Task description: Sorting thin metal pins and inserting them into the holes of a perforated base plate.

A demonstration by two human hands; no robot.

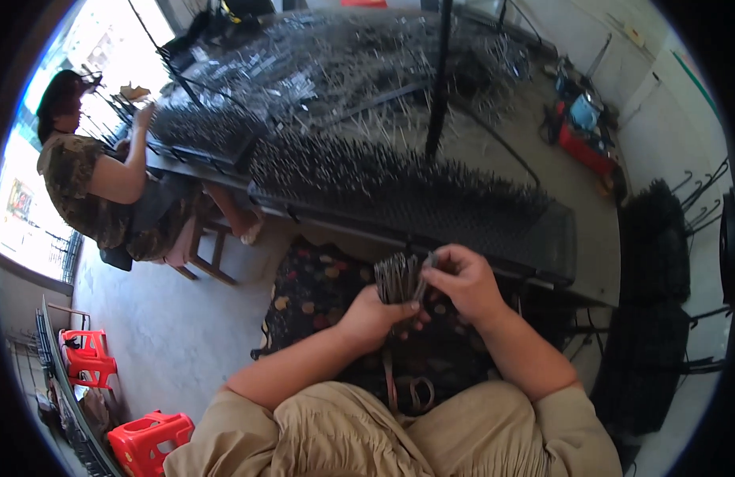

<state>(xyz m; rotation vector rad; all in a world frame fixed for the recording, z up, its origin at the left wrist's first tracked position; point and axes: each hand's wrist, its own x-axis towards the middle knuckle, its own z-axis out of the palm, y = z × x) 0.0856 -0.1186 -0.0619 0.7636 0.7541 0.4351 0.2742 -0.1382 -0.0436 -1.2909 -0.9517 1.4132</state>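
Observation:
Above my lap, my left hand is wrapped round a bundle of thin grey metal rods, whose upper ends stand up out of the fist. My right hand is at the bundle's right side, thumb and fingers pinched on a thin metal rod there. Exactly how many pieces the pinch holds is hard to see. Beneath both hands lies a black cloth with coloured spots. Just beyond them is a long dark perforated rack filled with upright dark pins.
Loose metal pieces cover the worktable behind the rack. A black post rises from it. At left, a person in camouflage sits on a wooden stool by a second pin rack. Red plastic stools stand lower left.

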